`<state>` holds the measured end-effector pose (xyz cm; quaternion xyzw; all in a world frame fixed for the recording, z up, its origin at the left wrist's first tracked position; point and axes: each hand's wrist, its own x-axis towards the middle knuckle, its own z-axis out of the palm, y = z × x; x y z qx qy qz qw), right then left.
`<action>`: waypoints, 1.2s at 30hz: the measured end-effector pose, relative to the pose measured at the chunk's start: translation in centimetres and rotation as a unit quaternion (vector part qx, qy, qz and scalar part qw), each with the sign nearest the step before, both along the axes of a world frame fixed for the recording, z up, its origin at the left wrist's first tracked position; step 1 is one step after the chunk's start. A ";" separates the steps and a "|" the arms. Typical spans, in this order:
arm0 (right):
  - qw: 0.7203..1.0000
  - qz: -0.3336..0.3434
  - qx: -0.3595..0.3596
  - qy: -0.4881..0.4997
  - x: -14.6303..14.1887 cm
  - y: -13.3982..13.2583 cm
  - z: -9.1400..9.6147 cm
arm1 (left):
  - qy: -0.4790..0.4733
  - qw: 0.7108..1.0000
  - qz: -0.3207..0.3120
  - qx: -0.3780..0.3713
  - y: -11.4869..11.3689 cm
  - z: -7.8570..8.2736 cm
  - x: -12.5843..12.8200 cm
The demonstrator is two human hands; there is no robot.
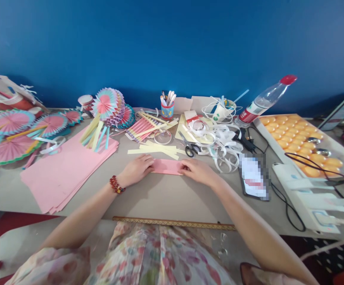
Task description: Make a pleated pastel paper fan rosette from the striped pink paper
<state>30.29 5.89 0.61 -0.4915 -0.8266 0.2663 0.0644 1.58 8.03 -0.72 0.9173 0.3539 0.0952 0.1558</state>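
The person's left hand (138, 168) is gripping the left end of a pink paper rectangle (168, 166), its fingers bent and nearly closed, while the right hand (196, 168) is pinching the right end between thumb and curled fingertips. The paper is lying on the surface (152, 202) right in front of the person, just on the near side of the pale yellow paper strips (156, 150) and near the black-handled scissors (192, 150). The hands are apparently creasing or straightening it; doing this well probably means keeping both ends level, matching the long edges before pressing, and running each crease firmly from one end to the other without letting the sheet skew. Even tension is likely mattering too, since thin paper could be buckling between the two grips. Its long axis is running left to right, roughly parallel to the surface's front edge, with one short end pointing toward each hand and the broad face turning upward.
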 end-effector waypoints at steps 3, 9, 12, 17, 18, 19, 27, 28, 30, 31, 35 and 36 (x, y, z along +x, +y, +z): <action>1.000 -0.002 0.003 0.001 0.0 -0.2 0.0 | 0.002 1.000 -0.002 0.002 0.0 0.1 0.0; 1.000 -0.007 0.021 -0.006 0.0 -0.5 -0.3 | -0.001 1.000 -0.001 0.000 -0.1 0.3 0.1; 0.999 -0.008 0.033 -0.010 0.0 -0.6 -0.5 | -0.004 1.000 -0.002 0.000 -0.1 0.4 0.1; 0.998 -0.007 0.054 -0.019 -0.1 -0.8 -0.7 | -0.010 1.000 -0.005 0.006 -0.1 0.4 0.1; 0.998 -0.007 0.059 -0.021 -0.1 -0.9 -0.7 | -0.011 1.000 -0.006 0.007 -0.1 0.3 0.1; 0.998 -0.007 0.064 -0.023 -0.1 -1.0 -0.7 | -0.010 1.000 -0.007 0.008 -0.1 0.3 0.1; 0.994 -0.010 0.102 -0.029 -0.3 -1.8 -0.8 | -0.008 1.000 -0.010 0.013 -0.1 0.2 0.0; 0.993 -0.008 0.112 -0.026 -0.2 -1.9 -0.9 | -0.009 1.000 -0.011 0.012 -0.1 0.2 0.0; 0.990 -0.002 0.142 -0.014 -0.1 -2.0 -1.2 | -0.013 1.000 -0.007 0.008 -0.1 0.2 0.0; 0.987 0.001 0.159 -0.006 -0.1 -2.1 -1.4 | -0.015 1.000 -0.002 0.006 -0.1 0.2 0.0; 0.978 0.000 0.210 -0.006 -0.1 -2.7 -2.1 | -0.027 1.000 0.011 0.004 -0.3 -0.1 0.0; 0.975 0.002 0.222 -0.018 -0.2 -2.8 -2.2 | -0.029 1.000 0.008 0.008 -0.3 -0.2 0.0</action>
